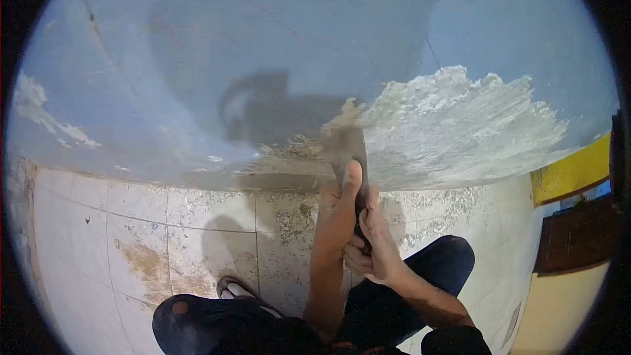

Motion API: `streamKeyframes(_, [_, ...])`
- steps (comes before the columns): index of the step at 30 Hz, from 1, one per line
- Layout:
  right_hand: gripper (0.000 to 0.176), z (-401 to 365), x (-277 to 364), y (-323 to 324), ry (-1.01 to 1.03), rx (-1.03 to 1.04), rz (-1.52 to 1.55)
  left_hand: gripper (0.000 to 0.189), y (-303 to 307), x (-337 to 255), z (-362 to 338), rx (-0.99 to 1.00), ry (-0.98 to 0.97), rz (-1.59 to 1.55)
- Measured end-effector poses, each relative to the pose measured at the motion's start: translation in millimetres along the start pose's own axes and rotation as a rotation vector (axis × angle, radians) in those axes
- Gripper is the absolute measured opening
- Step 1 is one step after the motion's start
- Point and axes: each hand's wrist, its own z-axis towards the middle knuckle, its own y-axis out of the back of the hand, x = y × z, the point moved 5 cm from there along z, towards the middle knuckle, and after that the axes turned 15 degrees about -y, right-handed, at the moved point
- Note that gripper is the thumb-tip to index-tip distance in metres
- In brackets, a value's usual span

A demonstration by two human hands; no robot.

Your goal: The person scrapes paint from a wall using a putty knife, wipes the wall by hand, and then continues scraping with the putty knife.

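A blue wall (506, 20) stretches over a speckled white tiled floor (82, 223), with a broad, rough pale patch (460, 125) breaking the blue. My left hand (337, 204) and right hand (378, 243) are wrapped around a scraper-like tool (355, 148) at that patch's left edge, its far end blurred, much of its handle (361, 215) hidden by my fingers (358, 260).

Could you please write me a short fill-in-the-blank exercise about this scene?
1. The left grip is nearer the wall than the person's ____ grip.
2. The number of grips closed on the tool is ____.
3. Around the pale, bare patch, the wall's paint is coloured ____.
4. Flakes lie scattered on the floor, which is laid with pale, square-edged ____.

Missing words: right; two; blue; tiles.
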Motion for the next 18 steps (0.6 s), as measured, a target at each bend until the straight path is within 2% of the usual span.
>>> streamKeyframes(2, [0.044,5,-1,-5,-0.031,-0.012,0.036,0.056,8,9,4,0.015,-0.021,0.003])
streamKeyframes(3, [0.045,7,9,-14,0.085,-0.118,-0.018,0.057,8,7,8,0.046,-0.020,0.009])
streamKeyframes(4, [0.046,6,15,-15,0.193,-0.230,-0.064,0.057,7,9,7,0.259,0.197,-0.215])
streamKeyframes(6, [0.046,9,10,-7,0.098,-0.252,-0.066,0.057,6,8,5,0.247,0.219,-0.240])
streamKeyframes(7, [0.046,6,2,-4,0.020,-0.256,-0.080,0.057,6,7,2,0.236,0.215,-0.267])
streamKeyframes(8, [0.044,2,-1,-3,0.132,-0.056,-0.095,0.057,7,13,-1,0.245,0.211,-0.201])
streamKeyframes(9, [0.044,0,-4,-7,0.141,-0.049,-0.088,0.057,8,23,-6,0.252,0.205,-0.190])
streamKeyframes(11, [0.042,3,2,3,0.068,-0.250,0.035,0.057,10,24,4,0.118,-0.129,0.211])
streamKeyframes(12, [0.042,7,15,0,0.215,-0.320,-0.131,0.055,9,20,5,0.135,-0.095,0.131])
streamKeyframes(13, [0.042,11,23,0,0.220,-0.326,-0.131,0.055,4,5,11,0.142,-0.095,0.126])
streamKeyframes(15, [0.039,12,37,-24,0.334,-0.061,-0.360,0.052,12,-11,18,-0.052,0.041,-0.069])
streamKeyframes(16, [0.036,13,34,-30,0.212,0.112,-0.102,0.051,5,-16,19,0.185,0.082,-0.494])
streamKeyframes(17, [0.036,12,26,-29,0.218,0.119,-0.103,0.051,6,-15,17,0.189,0.074,-0.490])
streamKeyframes(18, [0.032,12,8,-19,0.168,0.095,-0.018,0.050,10,-3,11,0.136,0.169,-0.348])
